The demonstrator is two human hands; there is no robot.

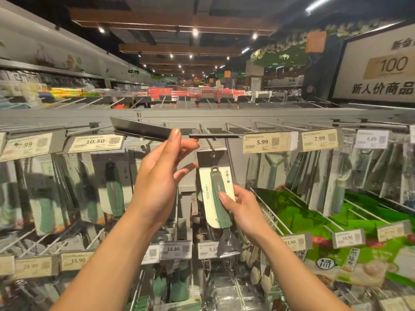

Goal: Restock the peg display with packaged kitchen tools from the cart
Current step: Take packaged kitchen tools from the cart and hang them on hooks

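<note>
A single wide-angle camera sits on the person's head and faces straight ahead at the peg display (67,115), which stands close in front and fills the lower two thirds of the frame. Above its top rail the view carries on to far shelves and the ceiling (179,19). Both forearms enter from the bottom edge, with the left hand (161,167) and the right hand (240,207) near the centre. Straight lines bow toward the edges.

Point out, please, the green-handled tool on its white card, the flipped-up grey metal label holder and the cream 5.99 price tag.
green-handled tool on white card (216,185): head view, upper handle.
grey metal label holder (139,130): head view, middle of plate.
5.99 price tag (262,142): head view, printed price.
</note>
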